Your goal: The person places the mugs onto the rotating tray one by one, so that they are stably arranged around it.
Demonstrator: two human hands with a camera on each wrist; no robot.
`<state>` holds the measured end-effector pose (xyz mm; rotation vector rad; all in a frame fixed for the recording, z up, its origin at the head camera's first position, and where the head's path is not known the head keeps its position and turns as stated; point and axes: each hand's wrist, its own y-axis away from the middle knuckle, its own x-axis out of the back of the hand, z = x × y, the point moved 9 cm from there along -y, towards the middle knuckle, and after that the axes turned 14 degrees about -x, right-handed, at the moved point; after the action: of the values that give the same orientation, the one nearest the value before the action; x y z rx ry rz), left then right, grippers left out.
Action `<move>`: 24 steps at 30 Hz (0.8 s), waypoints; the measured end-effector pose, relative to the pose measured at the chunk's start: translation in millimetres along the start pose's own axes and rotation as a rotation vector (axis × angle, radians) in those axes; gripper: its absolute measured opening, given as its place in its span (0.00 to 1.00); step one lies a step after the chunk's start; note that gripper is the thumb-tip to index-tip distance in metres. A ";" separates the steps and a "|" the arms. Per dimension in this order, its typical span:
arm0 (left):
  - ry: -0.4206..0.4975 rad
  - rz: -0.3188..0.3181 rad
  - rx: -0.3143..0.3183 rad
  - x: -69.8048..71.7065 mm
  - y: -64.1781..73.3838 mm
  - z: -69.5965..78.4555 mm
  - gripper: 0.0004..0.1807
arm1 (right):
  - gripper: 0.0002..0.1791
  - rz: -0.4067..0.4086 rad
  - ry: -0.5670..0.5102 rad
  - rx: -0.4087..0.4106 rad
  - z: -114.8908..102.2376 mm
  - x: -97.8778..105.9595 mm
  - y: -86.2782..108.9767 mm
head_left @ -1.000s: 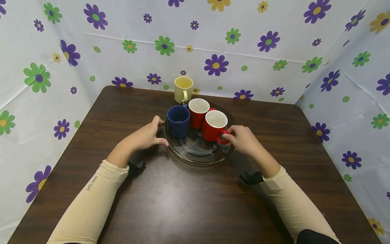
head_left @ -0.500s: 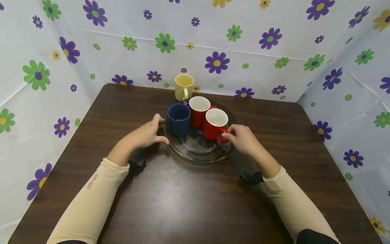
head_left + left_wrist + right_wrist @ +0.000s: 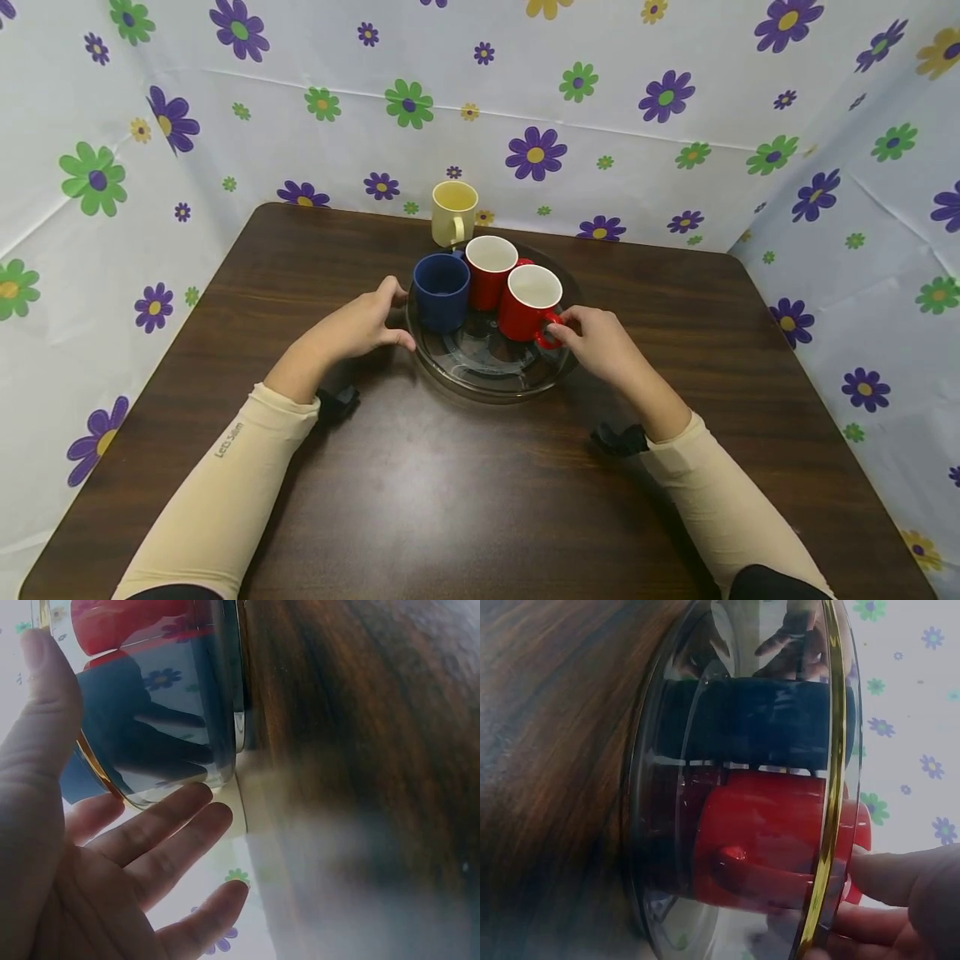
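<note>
A round see-through glass dish (image 3: 480, 385) with a gold rim (image 3: 829, 825) stands on the table, holding a blue mug (image 3: 442, 296) and two red mugs with white insides. At the handle of the front red mug (image 3: 521, 321), my right hand (image 3: 603, 343) pinches with thumb and fingers, close over the dish's right rim. Behind it sits the other red mug (image 3: 483, 287), against the blue one. My left hand (image 3: 363, 325) is spread along the dish's left side, thumb toward the front. Its fingertips (image 3: 196, 793) lie at the glass wall in the left wrist view.
A pale yellow mug (image 3: 453, 221) stands on the table just behind the dish, its handle facing forward. The dark wooden table (image 3: 450, 500) reaches back to a white flower-printed curtain (image 3: 300, 142), which also hangs along both sides.
</note>
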<state>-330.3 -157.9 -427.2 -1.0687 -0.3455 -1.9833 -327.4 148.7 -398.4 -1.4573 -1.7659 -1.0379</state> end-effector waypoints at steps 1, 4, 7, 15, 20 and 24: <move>-0.002 0.000 -0.002 0.2 -0.2 0.1 0.39 | 0.18 0.024 0.011 0.004 -0.1 2.5 1.6; -0.008 -0.001 -0.002 0.5 -1.2 -0.6 0.39 | 0.20 0.092 0.037 0.002 1.1 10.9 8.3; -0.036 0.006 -0.003 1.5 -1.9 -0.5 0.40 | 0.25 0.117 0.063 -0.009 4.5 15.8 15.8; -0.045 0.011 0.021 1.6 -0.1 -3.6 0.41 | 0.53 -0.052 0.196 -0.066 12.3 -0.7 28.9; -0.008 0.006 0.008 0.3 -1.1 -2.3 0.41 | 0.56 -0.108 0.229 -0.081 18.1 -4.1 25.9; -0.003 0.005 -0.008 -0.3 -1.7 -0.8 0.41 | 0.55 -0.144 0.232 -0.091 24.0 -6.1 21.5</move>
<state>-332.0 -157.1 -427.7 -1.0764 -0.3369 -1.9804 -304.6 168.3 -411.6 -1.2205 -1.6932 -1.3206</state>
